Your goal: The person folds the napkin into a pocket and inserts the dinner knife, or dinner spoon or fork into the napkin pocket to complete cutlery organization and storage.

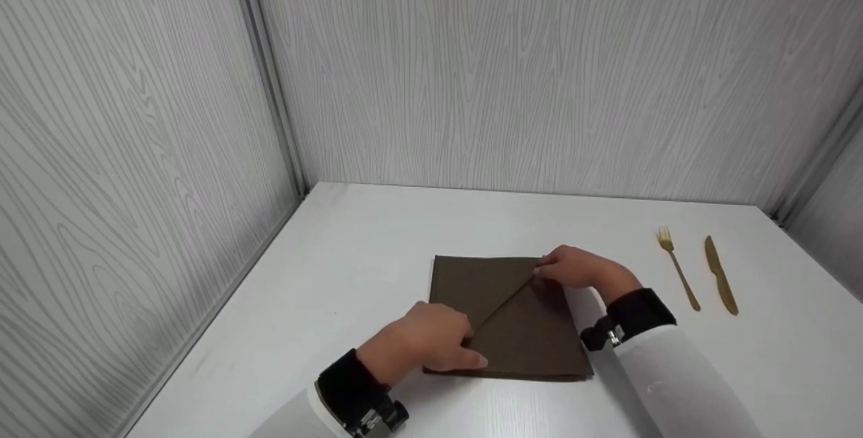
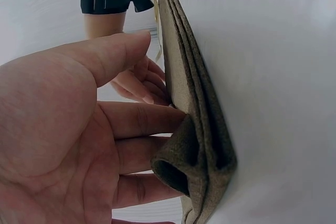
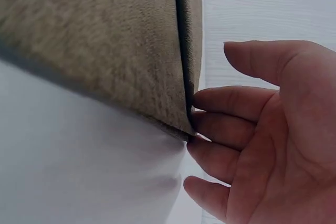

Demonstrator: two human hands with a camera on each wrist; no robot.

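A brown cloth napkin (image 1: 519, 330) lies folded on the white table (image 1: 350, 269), with a diagonal fold line across its top. My left hand (image 1: 465, 347) rests on its near-left corner. In the left wrist view its straight fingers (image 2: 142, 121) touch the layered edge of the napkin (image 2: 197, 129), with the thumb held above. My right hand (image 1: 549, 271) sits at the far right corner. In the right wrist view its fingertips (image 3: 207, 121) touch the corner of the napkin (image 3: 105, 40), and the thumb stands apart. Neither hand pinches the cloth.
A gold fork (image 1: 677, 268) and a gold knife (image 1: 720, 275) lie side by side on the table to the right of the napkin. Grey wood-grain walls close in the table at the back and on the left.
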